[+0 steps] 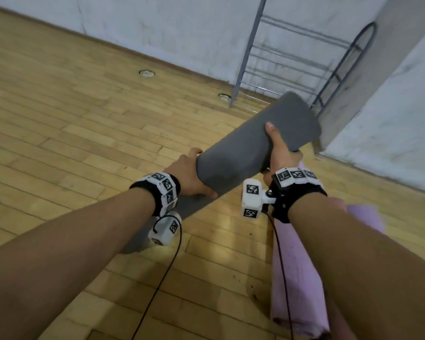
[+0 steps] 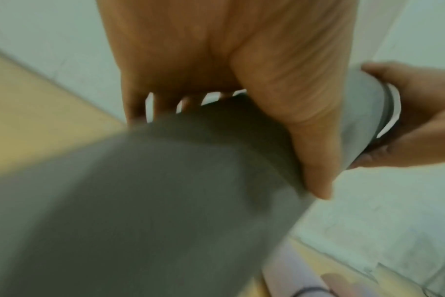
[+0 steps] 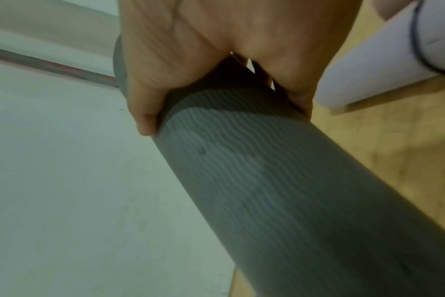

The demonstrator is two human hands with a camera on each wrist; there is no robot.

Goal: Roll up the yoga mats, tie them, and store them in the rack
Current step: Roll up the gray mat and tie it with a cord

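- Because no tie showed around the grey yoga mat [image 1: 245, 148], I judged its loose tail, trailing down to the wood floor [image 1: 59, 133], could spring the roll open if my hold eased.
- My left hand [image 1: 189, 176] curled round the roll's near end; my right hand [image 1: 279, 153] clamped its far part, thumb on top.
- It looked ribbed, matte grey, thick, raised off the floor and angled toward the metal rack [image 1: 297, 60].
- A banded lilac rolled mat [image 1: 297, 278] lay beside me; swinging could clip the rack.
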